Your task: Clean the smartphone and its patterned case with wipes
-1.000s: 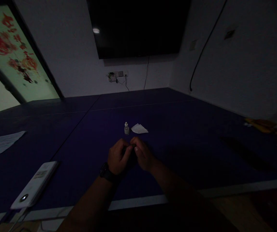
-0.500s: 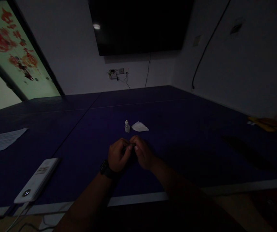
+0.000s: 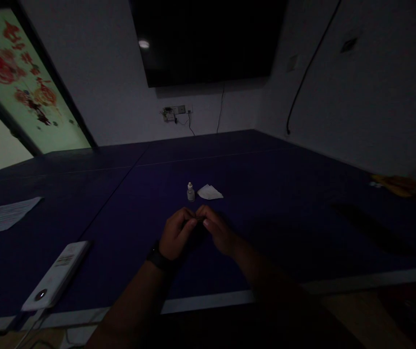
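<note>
Over the dark blue table (image 3: 266,194), my left hand (image 3: 176,233) and my right hand (image 3: 218,230) meet, with fingers curled and thumbs pointing at each other. Between the fingertips of both is a small dark, thin object (image 3: 199,218); the dim light and my fingers hide what kind it is. Just beyond my hands a small clear dropper bottle (image 3: 191,194) with a white cap stands upright. To its right lies a folded white tissue or cloth (image 3: 210,192). A black watch (image 3: 158,257) is on my left wrist.
A white power bank (image 3: 55,276) with a cable lies at the front left. Printed papers (image 3: 6,215) are at the left, a dark flat object (image 3: 371,228) and a yellow item (image 3: 398,185) at the right. A wall-mounted screen (image 3: 211,39) hangs beyond the table.
My thumbs have shifted slightly apart, and a little more of the dark object shows between them. The view has tilted slightly; the bottle and tissue stay in place.
</note>
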### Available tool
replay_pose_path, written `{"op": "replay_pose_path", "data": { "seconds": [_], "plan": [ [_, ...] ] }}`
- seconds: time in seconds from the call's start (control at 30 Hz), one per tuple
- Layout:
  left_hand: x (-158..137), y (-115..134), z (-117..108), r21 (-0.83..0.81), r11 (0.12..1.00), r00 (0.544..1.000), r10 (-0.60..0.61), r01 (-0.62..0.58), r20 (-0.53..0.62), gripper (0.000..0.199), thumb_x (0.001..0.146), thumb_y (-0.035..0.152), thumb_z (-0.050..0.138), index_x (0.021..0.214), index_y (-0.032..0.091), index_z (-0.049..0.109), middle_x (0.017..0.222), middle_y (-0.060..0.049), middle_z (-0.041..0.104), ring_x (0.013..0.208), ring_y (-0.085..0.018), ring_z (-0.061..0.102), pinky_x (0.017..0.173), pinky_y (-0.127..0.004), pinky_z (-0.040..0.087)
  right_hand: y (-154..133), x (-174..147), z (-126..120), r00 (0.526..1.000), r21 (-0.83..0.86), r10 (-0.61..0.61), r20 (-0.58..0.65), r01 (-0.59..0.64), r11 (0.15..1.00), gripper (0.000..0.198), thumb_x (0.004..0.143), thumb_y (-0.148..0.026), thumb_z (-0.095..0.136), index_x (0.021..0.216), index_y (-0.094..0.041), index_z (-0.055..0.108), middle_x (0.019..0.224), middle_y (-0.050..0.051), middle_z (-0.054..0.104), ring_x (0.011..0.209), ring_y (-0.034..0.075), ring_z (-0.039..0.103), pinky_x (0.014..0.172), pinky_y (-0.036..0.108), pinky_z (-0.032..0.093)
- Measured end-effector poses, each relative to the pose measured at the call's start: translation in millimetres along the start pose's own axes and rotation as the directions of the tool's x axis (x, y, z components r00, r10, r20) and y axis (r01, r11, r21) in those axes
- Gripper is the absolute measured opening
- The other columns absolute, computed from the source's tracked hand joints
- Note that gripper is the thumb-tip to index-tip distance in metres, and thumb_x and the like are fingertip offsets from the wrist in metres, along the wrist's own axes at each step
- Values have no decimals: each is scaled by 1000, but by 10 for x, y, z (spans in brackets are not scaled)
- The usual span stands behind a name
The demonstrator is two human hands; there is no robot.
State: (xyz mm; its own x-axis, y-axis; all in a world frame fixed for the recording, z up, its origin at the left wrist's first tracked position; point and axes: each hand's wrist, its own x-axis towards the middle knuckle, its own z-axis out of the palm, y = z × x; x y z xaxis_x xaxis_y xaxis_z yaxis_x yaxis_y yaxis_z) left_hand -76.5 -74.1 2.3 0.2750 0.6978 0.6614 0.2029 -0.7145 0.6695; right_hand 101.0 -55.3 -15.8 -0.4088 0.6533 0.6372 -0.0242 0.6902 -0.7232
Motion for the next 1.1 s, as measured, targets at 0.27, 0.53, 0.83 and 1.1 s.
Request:
{"op": "replay_pose_path", "data": {
  "seconds": [0.27,0.53,0.83,1.1],
  "plan": [
    [65,50,-64,-121,982,988,-137,144,69,38,100,49,56,77,20,52,79,-1,57,75,-15,53,74,-29,42,50,41,-45,989,80,145,4,-145,986,51,99,-74,43,95,-25,56,86,0,53,82,19,51,73,31,44],
    [84,101,-95,-195,916,937,-341,350,78,49,91,64,64,73,20,51,71,3,47,69,-13,42,68,-28,36,0,103,-8,983,53,179,-30,-177,983,56,98,-75,43,84,-24,57,78,-1,51,75,17,51,68,29,44],
    [146,103,-94,-297,860,908,-415,414,65,56,83,68,71,67,20,45,65,6,39,64,-11,33,63,-25,30,61,184,58,986,-73,138,-94,-145,987,50,105,-64,38,80,-24,55,72,-3,52,67,16,54,60,26,46],
    [184,107,-60,-361,821,878,-479,442,-15,56,80,67,74,69,20,43,65,6,42,63,-10,36,60,-23,33,-26,58,227,934,-388,-128,-334,-13,921,22,102,-41,51,114,-24,59,110,10,64,106,27,61,93,44,51]
  ]
}}
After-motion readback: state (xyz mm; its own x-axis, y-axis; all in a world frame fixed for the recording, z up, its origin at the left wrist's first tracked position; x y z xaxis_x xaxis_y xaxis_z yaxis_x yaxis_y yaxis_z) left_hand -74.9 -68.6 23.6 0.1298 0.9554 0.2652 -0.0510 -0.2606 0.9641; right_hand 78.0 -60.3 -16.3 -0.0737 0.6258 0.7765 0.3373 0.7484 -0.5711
